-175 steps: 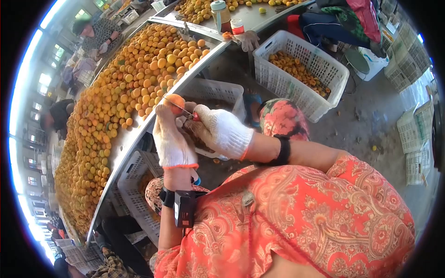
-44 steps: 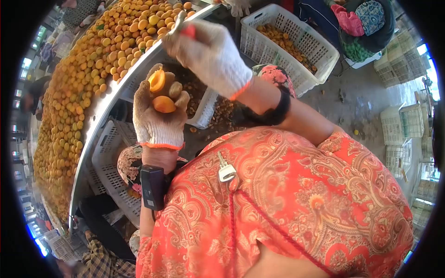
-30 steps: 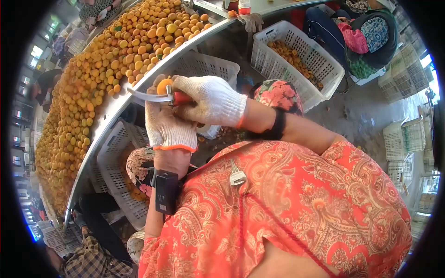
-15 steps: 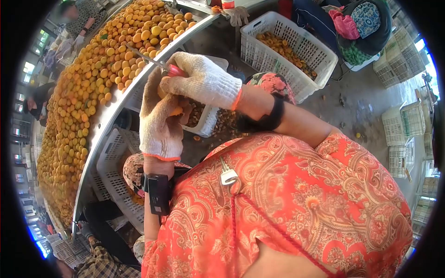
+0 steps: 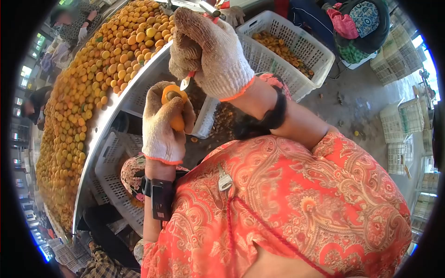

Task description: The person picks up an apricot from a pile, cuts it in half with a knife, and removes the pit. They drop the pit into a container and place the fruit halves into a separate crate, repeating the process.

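Observation:
My left hand (image 5: 164,125), in a white glove stained brown, holds an opened apricot (image 5: 174,94) with the brown pit showing in its orange flesh. Up and to the right of it, my right hand (image 5: 211,55), gloved too, is closed round a red-handled tool (image 5: 186,82). A small metal end of the tool points down near the fruit, and a metal part also shows above the glove. Whole apricots (image 5: 104,65) are heaped on the metal-edged table (image 5: 104,121) to the left.
A white crate (image 5: 315,48) of orange fruit pieces stands at the upper right, beside a seated person (image 5: 366,23). A white bin (image 5: 204,121) lies beyond my hands, and another crate (image 5: 109,171) is under the table. Stacked crates (image 5: 402,121) stand far right.
My right hand has lifted away up and right with the tool, apart from my left hand. The opened apricot, largely covered before, now shows in my left hand.

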Available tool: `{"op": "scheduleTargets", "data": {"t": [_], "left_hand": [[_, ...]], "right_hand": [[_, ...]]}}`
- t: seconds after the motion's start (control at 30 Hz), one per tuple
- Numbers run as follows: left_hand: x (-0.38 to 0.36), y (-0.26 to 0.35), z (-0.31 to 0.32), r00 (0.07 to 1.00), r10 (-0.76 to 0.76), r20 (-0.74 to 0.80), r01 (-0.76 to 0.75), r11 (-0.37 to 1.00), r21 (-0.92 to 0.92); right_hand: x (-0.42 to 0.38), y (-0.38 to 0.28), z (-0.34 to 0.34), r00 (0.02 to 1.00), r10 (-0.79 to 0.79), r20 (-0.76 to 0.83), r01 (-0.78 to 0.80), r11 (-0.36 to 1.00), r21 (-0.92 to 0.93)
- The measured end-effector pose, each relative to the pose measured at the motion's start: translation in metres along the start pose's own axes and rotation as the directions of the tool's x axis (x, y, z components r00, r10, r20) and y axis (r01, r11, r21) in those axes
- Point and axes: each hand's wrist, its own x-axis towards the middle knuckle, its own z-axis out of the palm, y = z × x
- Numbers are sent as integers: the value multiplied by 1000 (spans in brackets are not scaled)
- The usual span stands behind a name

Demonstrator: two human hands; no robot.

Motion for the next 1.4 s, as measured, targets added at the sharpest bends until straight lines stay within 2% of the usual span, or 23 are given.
{"op": "scheduleTargets", "data": {"t": [0.03,0.1,0.33,0.4,0.47,0.53,0.7,0.77,0.8,0.83,0.87,0.9,0.93,0.97,1.0,1.03,1.1,1.17,1.2,1.23,1.3,1.33,1.4], "left_hand": [[-3,0,7,999,2,-47,-3,1000,-14],[-5,0,12,996,3,-93,-5,1000,-28],[-7,0,22,989,-56,-140,32,985,-167],[-6,-3,20,988,-54,-146,24,980,-197],[-3,-6,15,998,-57,-34,45,959,-281],[-3,-7,18,999,-38,-21,31,958,-284],[2,-8,16,999,-44,14,46,959,-281],[2,-3,25,988,-21,-151,11,998,-69],[3,-4,23,988,-23,-155,12,997,-71],[5,-5,19,992,-4,-129,9,999,43],[9,-6,15,995,13,-100,3,987,158],[19,-14,8,995,12,-102,5,987,158],[32,-30,-3,966,258,13,-243,889,389],[42,-40,-10,873,454,179,-469,682,561],[46,-43,-13,827,514,230,-482,435,761],[58,-52,-24,856,470,216,-456,489,744],[71,-51,-40,967,227,113,-222,546,807],[95,-45,-63,994,44,-105,70,488,870],[103,-44,-83,991,-14,-137,125,501,856],[106,-36,-95,989,61,-138,102,402,910],[97,-12,-116,960,-19,-280,245,545,802],[85,8,-116,941,-24,-339,293,563,773],[55,31,-139,898,-39,-439,294,795,530]], "right_hand": [[-1,0,1,1000,-1,-2,1,1000,-2],[-3,-1,6,999,-12,-33,7,987,-161],[-5,-1,9,1000,-13,12,14,995,-101],[-6,-2,7,995,27,95,-15,992,-121],[-4,2,-3,991,33,129,-23,997,-74],[-3,4,-5,985,38,167,-34,999,-22],[-7,3,-6,986,129,107,-122,990,-71],[-4,6,-10,987,135,87,-134,991,-21],[-2,9,-13,988,138,66,-140,990,29],[-1,11,-16,988,142,64,-144,989,30],[2,12,-19,984,179,-11,-178,983,47],[4,14,-21,973,215,-86,-210,975,67],[8,19,-20,932,272,-240,-243,960,141],[10,26,-19,930,277,-241,-249,958,142],[13,34,-17,877,320,-359,-284,947,149],[17,40,-18,810,352,-469,-313,936,161],[32,48,-37,783,372,-498,-309,928,208],[46,51,-55,776,177,-605,-154,984,90],[48,55,-68,802,71,-592,-85,996,4],[49,57,-80,829,19,-558,-79,993,-83],[48,59,-100,785,73,-616,-151,986,-76],[45,59,-104,778,79,-623,-155,985,-70],[38,57,-109,764,113,-635,-225,969,-98]]}}
